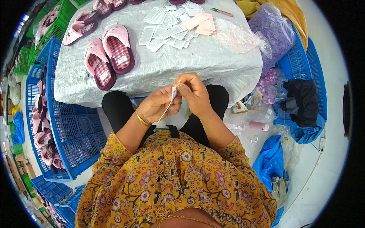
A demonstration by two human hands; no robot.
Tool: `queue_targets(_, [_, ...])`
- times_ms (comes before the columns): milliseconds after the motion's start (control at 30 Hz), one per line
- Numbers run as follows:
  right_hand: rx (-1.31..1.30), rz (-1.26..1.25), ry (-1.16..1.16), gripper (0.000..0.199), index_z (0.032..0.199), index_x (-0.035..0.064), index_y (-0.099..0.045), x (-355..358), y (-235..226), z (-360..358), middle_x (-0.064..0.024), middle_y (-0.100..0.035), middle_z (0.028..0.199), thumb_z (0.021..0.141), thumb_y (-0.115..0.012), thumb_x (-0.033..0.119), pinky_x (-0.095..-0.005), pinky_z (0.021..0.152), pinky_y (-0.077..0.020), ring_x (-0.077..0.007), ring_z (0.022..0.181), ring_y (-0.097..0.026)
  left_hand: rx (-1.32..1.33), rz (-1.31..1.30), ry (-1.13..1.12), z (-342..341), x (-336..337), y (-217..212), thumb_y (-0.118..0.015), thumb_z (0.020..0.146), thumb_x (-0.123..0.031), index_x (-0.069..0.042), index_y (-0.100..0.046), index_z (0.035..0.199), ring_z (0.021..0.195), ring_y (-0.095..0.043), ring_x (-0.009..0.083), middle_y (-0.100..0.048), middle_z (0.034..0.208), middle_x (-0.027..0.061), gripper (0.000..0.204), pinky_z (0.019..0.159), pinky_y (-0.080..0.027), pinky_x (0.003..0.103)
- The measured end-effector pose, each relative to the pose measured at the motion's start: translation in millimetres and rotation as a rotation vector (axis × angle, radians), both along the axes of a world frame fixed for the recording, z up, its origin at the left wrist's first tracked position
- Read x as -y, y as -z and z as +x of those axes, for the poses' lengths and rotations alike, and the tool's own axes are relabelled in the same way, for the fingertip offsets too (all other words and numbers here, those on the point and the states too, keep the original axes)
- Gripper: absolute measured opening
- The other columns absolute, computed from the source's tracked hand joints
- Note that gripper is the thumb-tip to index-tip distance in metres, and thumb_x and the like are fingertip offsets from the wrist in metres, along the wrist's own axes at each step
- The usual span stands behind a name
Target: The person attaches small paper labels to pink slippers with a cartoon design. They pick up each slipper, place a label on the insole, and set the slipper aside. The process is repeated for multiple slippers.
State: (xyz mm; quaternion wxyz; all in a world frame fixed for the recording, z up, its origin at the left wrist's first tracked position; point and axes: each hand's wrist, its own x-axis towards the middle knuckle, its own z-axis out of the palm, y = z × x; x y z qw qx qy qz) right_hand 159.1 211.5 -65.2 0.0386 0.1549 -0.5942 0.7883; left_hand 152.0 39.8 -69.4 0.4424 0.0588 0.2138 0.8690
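Note:
Between my two hands, just off the table's near edge, is a narrow white paper tag [171, 102] seen nearly edge-on. My left hand [157, 102] has its fingers curled around the tag's side. The thumb and forefinger of my right hand [194, 93] pinch together at its upper end. On the silver-covered table [163, 70], a pair of pink slippers with checked insoles lies to the left, a near slipper [99, 64] and a far slipper [118, 49]. Loose white tags [161, 32] are heaped farther back, with pink cards [205, 24] beside them.
More slippers [81, 26] line the table's far left. Thread snips [221, 12] and clear plastic [237, 38] lie at the right. Blue crates [76, 133] holding slippers stand on my left. On my right are a purple bundle [272, 32], another blue crate [296, 60] and a pink roll [259, 125].

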Motion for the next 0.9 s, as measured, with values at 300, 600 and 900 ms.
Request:
queue_targets(300, [0.022, 0.274, 0.154, 0.015, 0.101, 0.0012, -0.056, -2, -5, 5, -0.0046, -0.061, 0.088, 0.095, -0.065, 0.011, -0.0289, 0.074, -0.0493, -0.0125, 0.078, -0.058, -0.221, -0.535, -0.158, -17, 26, -18, -0.057, 0.100, -0.025, -0.003, -0.065, 0.111, 0.085, -0.062, 0.0107, -0.067, 0.101, 0.0035, 0.025, 0.081, -0.050, 0.028])
queue_targets(600, [0.047, 0.399, 0.249, 0.012, 0.098, 0.0005, -0.060, 3, -12, 7, -0.0041, -0.062, 0.085, 0.094, -0.066, 0.010, -0.0284, 0.072, -0.0493, -0.0119, 0.077, -0.058, -0.495, -0.816, -0.405, -9, 9, -22, -0.065, 0.093, -0.010, -0.003, -0.067, 0.094, 0.079, -0.055, 0.0040, -0.065, 0.086, -0.0025, 0.007, 0.074, -0.044, 0.020])
queue_targets(900, [0.208, 0.270, 0.259, 0.013, 0.099, 0.0027, -0.063, -9, -12, 6, 0.0029, -0.061, 0.083, 0.094, -0.068, 0.014, -0.0214, 0.068, -0.0451, -0.0046, 0.074, -0.051, -0.398, -0.781, -0.552, -13, 9, -4, -0.067, 0.092, -0.007, -0.004, -0.067, 0.092, 0.079, -0.057, 0.0057, -0.066, 0.086, -0.0016, 0.003, 0.075, -0.046, 0.022])
